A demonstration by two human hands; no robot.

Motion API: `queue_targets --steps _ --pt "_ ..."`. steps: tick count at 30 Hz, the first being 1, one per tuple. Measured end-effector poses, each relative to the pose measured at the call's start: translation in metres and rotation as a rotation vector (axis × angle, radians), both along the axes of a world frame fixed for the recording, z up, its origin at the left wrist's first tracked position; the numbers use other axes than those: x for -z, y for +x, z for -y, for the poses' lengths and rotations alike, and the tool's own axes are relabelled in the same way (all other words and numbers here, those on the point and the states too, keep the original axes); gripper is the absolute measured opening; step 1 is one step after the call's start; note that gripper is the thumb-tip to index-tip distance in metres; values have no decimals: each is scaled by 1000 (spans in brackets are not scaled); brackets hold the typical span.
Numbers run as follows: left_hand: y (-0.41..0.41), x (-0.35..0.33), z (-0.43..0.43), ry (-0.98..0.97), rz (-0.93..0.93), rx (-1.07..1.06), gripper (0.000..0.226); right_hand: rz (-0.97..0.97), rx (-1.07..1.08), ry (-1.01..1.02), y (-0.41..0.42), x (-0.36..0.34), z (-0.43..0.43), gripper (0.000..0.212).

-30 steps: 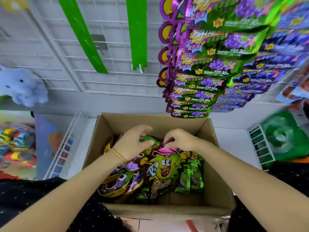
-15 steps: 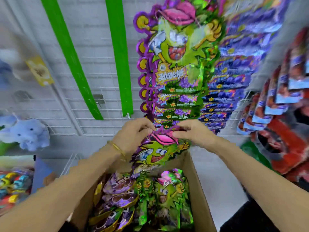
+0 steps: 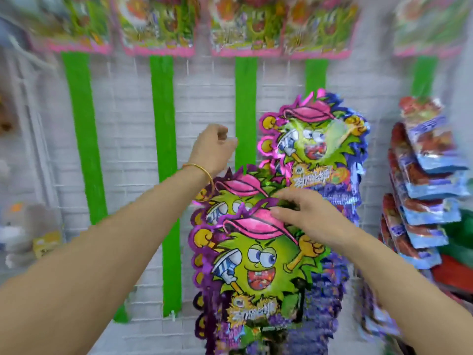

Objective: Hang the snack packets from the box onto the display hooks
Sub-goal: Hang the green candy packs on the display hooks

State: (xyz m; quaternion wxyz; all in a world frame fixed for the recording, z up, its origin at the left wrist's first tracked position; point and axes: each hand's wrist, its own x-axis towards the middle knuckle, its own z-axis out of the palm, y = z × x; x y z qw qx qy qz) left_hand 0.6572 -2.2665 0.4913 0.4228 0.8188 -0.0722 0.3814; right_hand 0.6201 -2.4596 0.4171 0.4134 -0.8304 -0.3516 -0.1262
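Note:
A snack packet (image 3: pixel 256 260) printed with a green spiky character in a pink cap hangs in front of me. My right hand (image 3: pixel 311 217) pinches it at the top edge of the cap. A second like packet (image 3: pixel 230 201) shows just behind and above it; I cannot tell what holds that one. More of these packets (image 3: pixel 317 144) hang in a stack on a green display strip (image 3: pixel 245 98). My left hand (image 3: pixel 213 147), with a gold bangle on the wrist, is raised with fingers curled shut, its fingertips at that strip's left edge. The box is out of view.
Other green strips (image 3: pixel 163 124) hang bare on the white wire grid wall (image 3: pixel 128 124). A row of pink-edged packets (image 3: pixel 245 26) hangs along the top. Red and blue packets (image 3: pixel 425 180) are stacked at the right. A blurred plush toy (image 3: pixel 28 226) sits at the left.
The view has swung up from the box to the display wall. Both hands lifted a packet out of the box; the left hand has let go and risen to the green strip.

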Motion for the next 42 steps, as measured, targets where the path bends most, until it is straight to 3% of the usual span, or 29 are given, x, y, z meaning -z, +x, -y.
queue_targets --steps 2,5,14,21,31,36,42 --pt "19 -17 6 -67 -33 28 36 82 46 -1 10 -22 -2 3" --pt "34 -29 9 -158 -108 154 16 191 105 29 29 -50 -10 17" --pt "31 -42 2 -91 -211 139 38 478 389 76 75 -95 -52 19" --pt "31 -47 0 -219 -295 110 36 523 449 1 78 -106 -64 20" --pt "28 -39 -2 -339 -343 190 32 398 415 -5 80 -78 -57 21" --pt "25 -40 1 -253 -239 123 29 450 402 61 71 -87 -60 16" --pt "23 -51 8 -202 -218 131 28 550 523 -23 69 -108 -64 14"
